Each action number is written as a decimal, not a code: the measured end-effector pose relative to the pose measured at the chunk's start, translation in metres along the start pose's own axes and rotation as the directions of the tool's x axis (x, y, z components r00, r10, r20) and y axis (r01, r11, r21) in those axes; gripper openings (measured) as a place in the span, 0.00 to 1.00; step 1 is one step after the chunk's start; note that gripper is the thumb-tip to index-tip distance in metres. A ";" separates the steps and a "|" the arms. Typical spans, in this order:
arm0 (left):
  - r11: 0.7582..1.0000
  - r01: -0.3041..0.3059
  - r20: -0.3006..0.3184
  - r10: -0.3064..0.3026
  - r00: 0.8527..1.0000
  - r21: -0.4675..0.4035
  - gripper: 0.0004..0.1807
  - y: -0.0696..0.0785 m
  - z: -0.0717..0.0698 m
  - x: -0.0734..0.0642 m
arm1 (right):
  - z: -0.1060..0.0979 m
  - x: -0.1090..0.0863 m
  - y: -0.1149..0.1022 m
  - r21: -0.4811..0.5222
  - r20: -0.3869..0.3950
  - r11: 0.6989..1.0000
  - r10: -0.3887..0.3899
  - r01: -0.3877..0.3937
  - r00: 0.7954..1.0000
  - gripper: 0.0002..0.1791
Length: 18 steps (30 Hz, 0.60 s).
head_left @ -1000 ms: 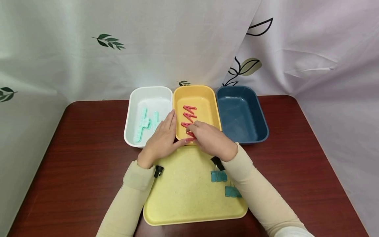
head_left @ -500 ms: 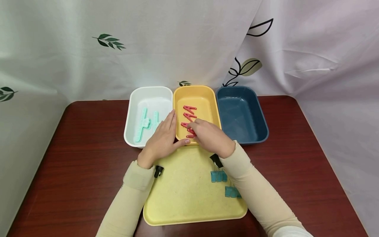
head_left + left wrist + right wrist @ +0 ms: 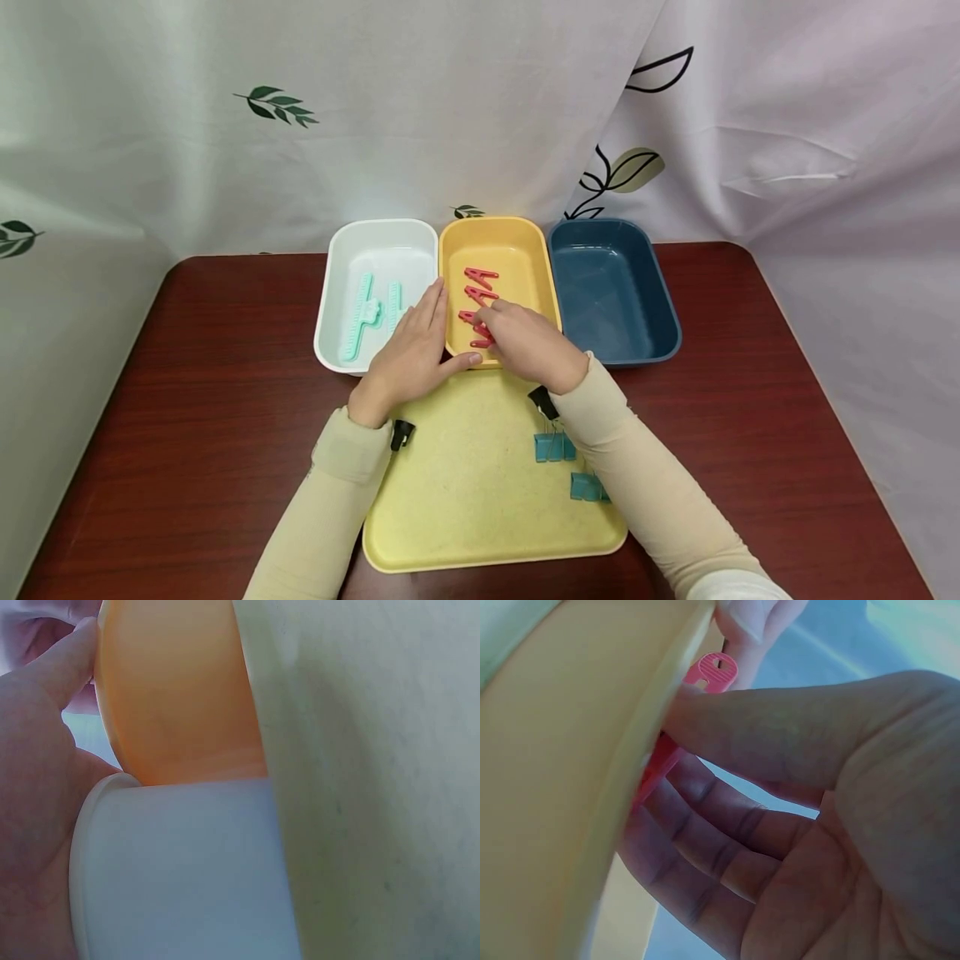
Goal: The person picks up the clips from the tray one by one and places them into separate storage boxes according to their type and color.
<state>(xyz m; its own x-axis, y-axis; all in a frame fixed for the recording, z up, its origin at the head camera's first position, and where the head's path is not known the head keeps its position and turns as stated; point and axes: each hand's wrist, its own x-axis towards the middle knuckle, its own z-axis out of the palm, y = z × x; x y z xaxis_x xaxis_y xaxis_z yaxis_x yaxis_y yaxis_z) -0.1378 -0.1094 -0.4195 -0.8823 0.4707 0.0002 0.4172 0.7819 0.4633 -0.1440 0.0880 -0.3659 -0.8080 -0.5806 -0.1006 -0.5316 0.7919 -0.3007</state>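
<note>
A red peg was pinched between the thumb and curled fingers of the right hand, inside the yellow bin close to its six o'clock wall; in the right wrist view part of the grip was hidden by the rim, so the exact hold could not be fully made out. Three further red pegs were set in a row from the held one toward twelve o'clock, the nearest partly covered by the fingers. The left hand was laid with straight, unclenched fingers over the rims where the yellow bin and the white bin met, its thumb stretched toward three o'clock along the yellow bin's near rim. In the white bin, at nine o'clock, two mint clips were seen, one partly covered by the left hand. The navy bin was placed at three o'clock. At six o'clock a pale yellow tray was set on the bench, with two teal binder clips and a black binder clip near the right sleeve.
</note>
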 end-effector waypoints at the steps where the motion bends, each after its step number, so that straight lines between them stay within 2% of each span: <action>1: 1.000 0.000 0.000 0.000 1.000 -0.002 0.60 0.000 0.000 0.000 | 0.000 0.001 0.000 0.001 0.005 1.000 0.004 -0.004 1.000 0.20; 18: 1.000 -0.003 0.002 0.003 1.000 0.000 0.59 0.001 -0.001 0.000 | 0.009 0.015 0.001 0.021 0.055 0.999 0.030 -0.032 0.998 0.21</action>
<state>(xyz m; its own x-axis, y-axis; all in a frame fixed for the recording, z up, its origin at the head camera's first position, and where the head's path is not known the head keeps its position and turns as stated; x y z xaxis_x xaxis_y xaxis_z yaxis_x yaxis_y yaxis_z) -0.1372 -0.1093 -0.4186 -0.8807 0.4736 0.0002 0.4197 0.7804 0.4635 -0.1546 0.0787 -0.3759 -0.8085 -0.5658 -0.1617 -0.5005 0.8057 -0.3169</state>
